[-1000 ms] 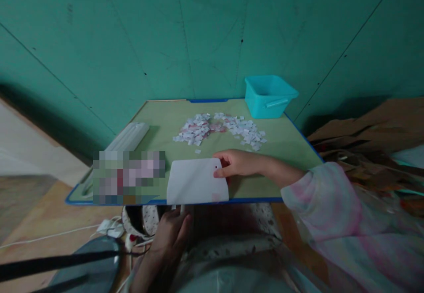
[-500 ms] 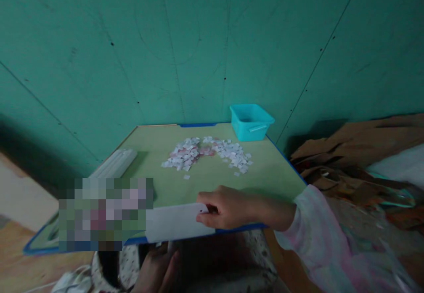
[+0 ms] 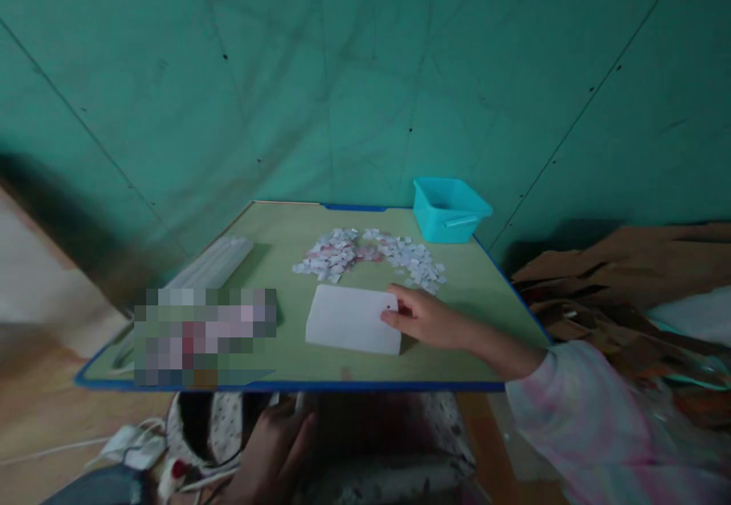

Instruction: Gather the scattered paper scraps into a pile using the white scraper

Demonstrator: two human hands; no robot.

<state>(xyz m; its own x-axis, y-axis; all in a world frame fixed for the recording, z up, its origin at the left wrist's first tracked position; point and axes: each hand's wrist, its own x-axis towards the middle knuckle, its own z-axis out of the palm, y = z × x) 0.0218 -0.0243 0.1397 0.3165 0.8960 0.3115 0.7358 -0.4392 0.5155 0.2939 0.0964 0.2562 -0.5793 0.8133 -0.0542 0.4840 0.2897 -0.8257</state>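
Note:
My right hand [image 3: 419, 314], in a pale pink-and-white sleeve, pinches the right end of a white card [image 3: 348, 321] with a small dark hole near that end. The card is held at a tilt over the front middle of the table [image 3: 468, 353]. Behind it lies a loose pile of small white paper squares [image 3: 331, 254], some of them pinkish. Below the table's front edge, my left hand [image 3: 279, 436] is closed in shadow, with something pale at its fingers that I cannot make out.
A turquoise plastic basket [image 3: 448, 212] stands at the back right corner. Long white strips [image 3: 211, 269] lie at the left beside a blurred-out patch. Torn brown cardboard [image 3: 640, 257] is heaped at the right, and a white cable [image 3: 57, 450] runs across the floor. A green wall [image 3: 365, 94] rises behind.
My right hand has moved the white card away from the front edge, up and to the right, nearer the paper squares. The left hand remains low below the table edge. The view has shifted slightly.

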